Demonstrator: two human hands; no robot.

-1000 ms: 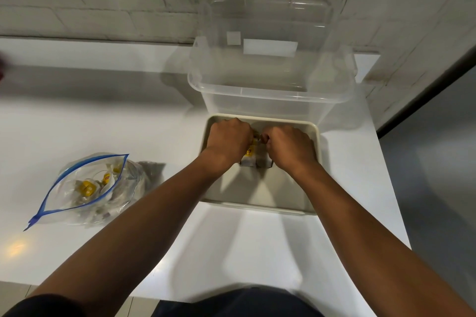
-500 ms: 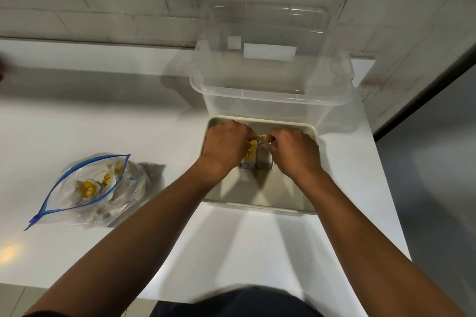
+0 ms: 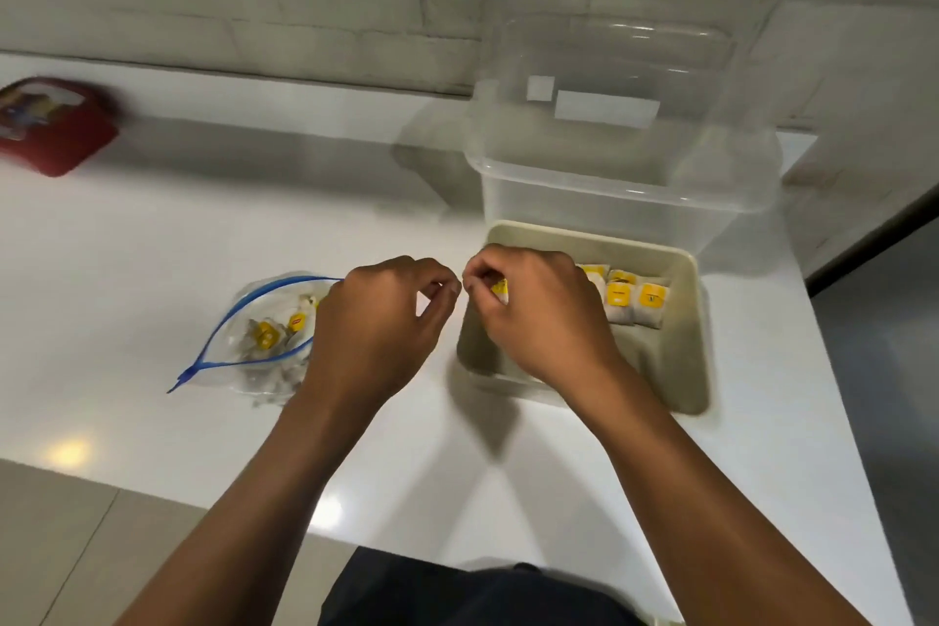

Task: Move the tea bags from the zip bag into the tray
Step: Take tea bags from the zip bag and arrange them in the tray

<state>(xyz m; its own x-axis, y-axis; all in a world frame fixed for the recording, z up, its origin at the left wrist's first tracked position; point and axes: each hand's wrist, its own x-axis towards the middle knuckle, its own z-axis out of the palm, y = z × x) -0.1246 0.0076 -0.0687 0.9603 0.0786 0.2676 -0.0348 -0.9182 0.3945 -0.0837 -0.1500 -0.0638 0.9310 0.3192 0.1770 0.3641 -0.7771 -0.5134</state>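
Our right hand point(image 3: 538, 315) pinches a tea bag point(image 3: 500, 289) over the tray point(image 3: 686, 356); our left hand point(image 3: 376, 320), curled empty, is nearer the zip bag point(image 3: 264, 336).

A clear plastic bin point(image 3: 625, 168) and a red container point(image 3: 53, 125) sit on the white counter point(image 3: 203, 229).

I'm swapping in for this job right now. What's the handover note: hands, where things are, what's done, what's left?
Left hand: fingers curled, holds nothing I can see, above the zip bag's edge.
Right hand: pinches a yellow tag over the tray's left end.
Done: a row of tea bags lies in the tray.
Left: more tea bags sit in the open zip bag; move them across.
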